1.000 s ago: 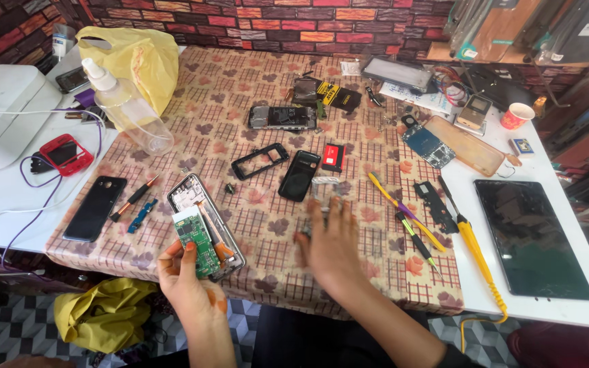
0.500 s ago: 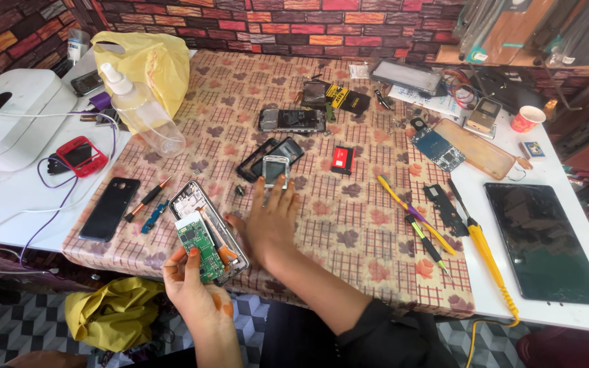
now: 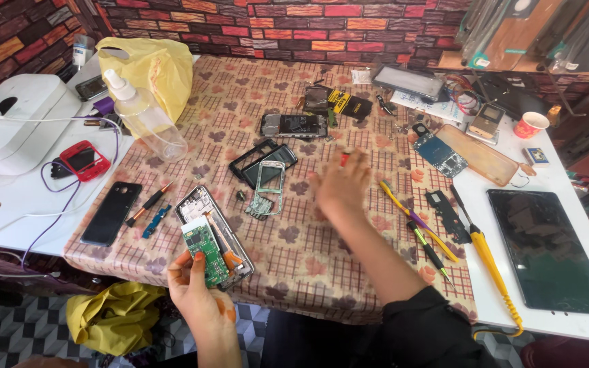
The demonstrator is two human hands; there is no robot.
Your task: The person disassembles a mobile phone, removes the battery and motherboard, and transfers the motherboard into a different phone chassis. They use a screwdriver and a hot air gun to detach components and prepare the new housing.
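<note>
My left hand holds a green circuit board by its lower end, just above the table's near edge. Under the board lies an opened phone body with orange parts inside. My right hand hovers blurred over the middle of the patterned tablecloth, fingers apart and nothing in it. A small red part shows at its fingertips. Left of that hand a pale metal phone frame rests partly on a black phone shell.
A clear spray bottle and a yellow bag stand at the back left. A black phone and small screwdrivers lie left. Right are yellow tweezers, a yellow-handled tool and a dark tablet.
My right hand has swung from beside the opened phone body toward the right and farther back. The pale phone frame now lies on the cloth. My left hand still holds the green board.
</note>
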